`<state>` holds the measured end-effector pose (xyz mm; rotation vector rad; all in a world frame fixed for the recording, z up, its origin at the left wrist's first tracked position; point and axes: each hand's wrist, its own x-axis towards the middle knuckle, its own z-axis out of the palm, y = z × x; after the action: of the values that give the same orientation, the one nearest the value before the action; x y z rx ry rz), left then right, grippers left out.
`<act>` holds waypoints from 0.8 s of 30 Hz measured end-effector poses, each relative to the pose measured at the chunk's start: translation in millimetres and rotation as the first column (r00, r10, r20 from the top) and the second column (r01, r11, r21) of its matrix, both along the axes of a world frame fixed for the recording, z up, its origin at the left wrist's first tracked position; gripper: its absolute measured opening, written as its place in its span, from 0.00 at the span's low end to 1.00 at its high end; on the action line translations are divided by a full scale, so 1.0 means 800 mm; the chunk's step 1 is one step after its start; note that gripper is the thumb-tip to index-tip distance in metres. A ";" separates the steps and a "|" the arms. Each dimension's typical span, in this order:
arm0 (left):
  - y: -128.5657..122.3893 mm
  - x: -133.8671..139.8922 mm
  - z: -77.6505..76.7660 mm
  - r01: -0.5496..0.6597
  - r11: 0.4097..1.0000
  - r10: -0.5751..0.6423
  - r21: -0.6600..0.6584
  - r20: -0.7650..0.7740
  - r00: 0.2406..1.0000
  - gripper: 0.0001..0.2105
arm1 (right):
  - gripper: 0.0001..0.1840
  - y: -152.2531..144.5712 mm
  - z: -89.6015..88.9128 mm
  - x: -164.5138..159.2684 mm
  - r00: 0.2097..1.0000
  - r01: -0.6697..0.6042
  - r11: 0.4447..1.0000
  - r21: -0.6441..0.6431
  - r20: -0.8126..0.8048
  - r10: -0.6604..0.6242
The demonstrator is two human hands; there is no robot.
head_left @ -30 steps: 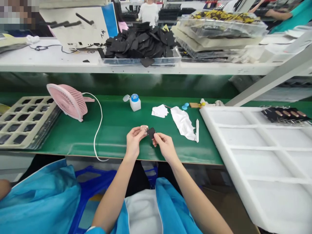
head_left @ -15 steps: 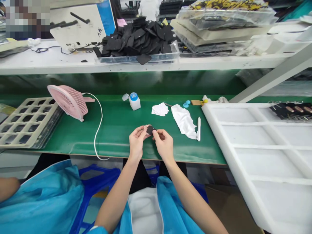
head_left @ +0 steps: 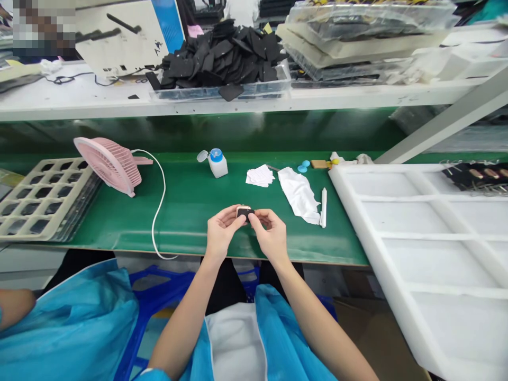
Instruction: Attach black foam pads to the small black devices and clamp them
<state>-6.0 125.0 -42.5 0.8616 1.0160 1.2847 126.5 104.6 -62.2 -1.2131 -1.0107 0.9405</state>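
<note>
Between the fingertips of both hands is a small rounded black piece with a pale gold-like rim (head_left: 245, 211), perhaps a watch case; its underside is hidden. My left hand (head_left: 220, 231) pinches its left side with thumb and fingers. From the right, my right hand (head_left: 271, 232) closes on it too, with the thumb on the black face. Both hands are just above the front of the green bench (head_left: 190, 222). Beyond them lie a stack of white paper pieces (head_left: 259, 175), a white cloth (head_left: 298, 194) and a white pen-like stick (head_left: 324, 207).
A white bottle with a blue top (head_left: 218, 163) stands with its lid up. The pink fan (head_left: 107, 165) and stacked trays (head_left: 43, 198) are at left, a white divided tray (head_left: 381, 235) at right. Black pads (head_left: 222, 58) fill a shelf bin. A co-worker's blue sleeve (head_left: 71, 323) is at left.
The piece has turned in my fingers, so its pale rim now shows along the far edge. My right thumb has shifted onto the black face. The view has moved slightly.
</note>
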 end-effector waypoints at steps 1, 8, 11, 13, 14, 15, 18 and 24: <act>-0.005 0.000 0.004 -0.002 0.999 0.003 0.042 -0.017 1.000 0.21 | 0.12 -0.004 0.004 -0.001 1.000 0.009 1.000 0.018 -0.005 -0.009; -0.035 0.002 0.030 0.009 0.929 0.127 0.369 -0.341 0.932 0.11 | 0.14 -0.020 0.019 -0.003 0.948 0.170 0.984 0.052 -0.282 -0.149; -0.037 -0.004 0.036 0.082 0.728 0.337 0.681 -0.459 0.822 0.11 | 0.13 -0.026 0.022 0.007 0.933 0.205 0.978 0.040 -0.309 -0.183; -0.036 -0.011 0.039 0.149 0.546 0.481 0.824 -0.454 0.750 0.14 | 0.06 -0.033 0.027 0.014 0.962 0.142 0.990 0.024 -0.240 -0.132; -0.036 -0.015 0.040 0.181 0.478 0.534 0.860 -0.447 0.718 0.15 | 0.04 -0.038 0.030 0.017 0.974 0.088 0.996 0.011 -0.211 -0.083; -0.037 -0.019 0.041 0.212 0.432 0.572 0.877 -0.448 0.687 0.16 | 0.05 -0.043 0.035 0.019 0.979 0.017 1.000 -0.003 -0.204 -0.017; -0.042 -0.030 0.045 0.308 0.347 0.626 0.886 -0.463 0.627 0.15 | 0.13 -0.056 0.054 0.019 0.937 -0.197 0.980 0.000 -0.296 0.188; -0.053 -0.040 0.048 0.358 0.312 0.628 0.880 -0.474 0.617 0.16 | 0.06 -0.065 0.093 0.004 0.964 -0.194 0.980 -0.033 -0.191 0.184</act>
<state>-37.9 82.5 -3.9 2.5742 0.8858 1.7298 130.0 53.0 12.2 -1.0607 -0.9675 1.2140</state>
